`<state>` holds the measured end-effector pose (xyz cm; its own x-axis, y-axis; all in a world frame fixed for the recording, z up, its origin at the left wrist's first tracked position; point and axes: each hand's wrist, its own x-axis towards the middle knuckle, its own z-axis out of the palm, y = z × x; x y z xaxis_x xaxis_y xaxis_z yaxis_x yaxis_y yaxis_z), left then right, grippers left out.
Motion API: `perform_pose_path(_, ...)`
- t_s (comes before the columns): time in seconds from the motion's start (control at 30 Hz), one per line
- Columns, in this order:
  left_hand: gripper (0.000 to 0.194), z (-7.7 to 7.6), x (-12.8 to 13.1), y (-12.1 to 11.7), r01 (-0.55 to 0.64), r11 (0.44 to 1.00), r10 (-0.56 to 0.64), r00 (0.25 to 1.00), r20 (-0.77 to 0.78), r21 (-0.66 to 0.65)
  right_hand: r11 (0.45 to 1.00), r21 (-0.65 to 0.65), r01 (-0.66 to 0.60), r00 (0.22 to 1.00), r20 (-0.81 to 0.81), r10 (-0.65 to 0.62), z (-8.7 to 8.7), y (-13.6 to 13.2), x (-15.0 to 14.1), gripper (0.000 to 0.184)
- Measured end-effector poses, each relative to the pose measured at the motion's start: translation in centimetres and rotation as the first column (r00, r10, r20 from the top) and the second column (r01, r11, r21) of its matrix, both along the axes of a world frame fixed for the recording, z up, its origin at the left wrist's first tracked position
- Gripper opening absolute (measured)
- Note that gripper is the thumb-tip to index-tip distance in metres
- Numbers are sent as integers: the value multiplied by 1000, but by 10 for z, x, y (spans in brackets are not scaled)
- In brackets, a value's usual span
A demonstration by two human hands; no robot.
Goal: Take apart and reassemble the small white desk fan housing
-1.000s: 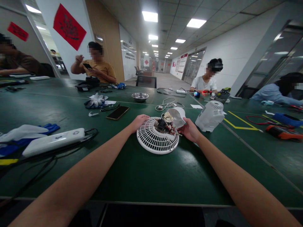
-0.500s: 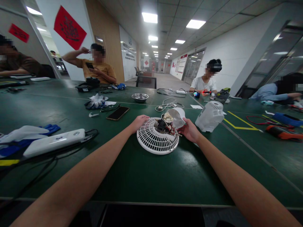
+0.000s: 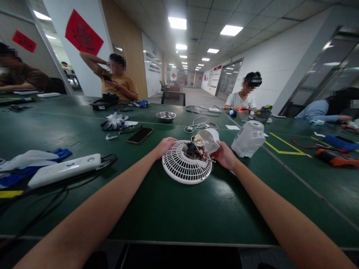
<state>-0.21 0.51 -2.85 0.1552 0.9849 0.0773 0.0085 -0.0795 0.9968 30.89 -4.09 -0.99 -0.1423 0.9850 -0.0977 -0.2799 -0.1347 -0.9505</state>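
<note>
A round white fan grille (image 3: 185, 174) lies flat on the green table in front of me. Its upper left rim is held by my left hand (image 3: 166, 145), the fingers closed over the edge. On the middle of the grille sits an exposed fan motor (image 3: 191, 149) with wires and a pale, lumpy bundle (image 3: 199, 140) on top. My right hand (image 3: 225, 155) grips a curved white plastic cover (image 3: 211, 136) by its right side, tilted beside the motor. Some of the right fingertips are hidden behind the wires and cover.
Right of my right hand stands a white plastic housing (image 3: 249, 139). A metal bowl (image 3: 166, 116), a coiled cable (image 3: 196, 125) and a phone (image 3: 140, 135) lie beyond the grille. A white power strip (image 3: 66, 170) and gloves are at left. Several people sit around the table.
Both hands and the fan parts stay almost where they were. Across the table, the person in the orange shirt has shifted a raised arm behind the head.
</note>
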Motion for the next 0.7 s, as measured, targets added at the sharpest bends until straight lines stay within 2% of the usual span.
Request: perform_pose_path(0.7, 16, 1, 0, -1, 2, 1000, -2, 1000, -16, -4, 1000, 8, -18, 1000, 16, 18, -1, 1, 2, 25)
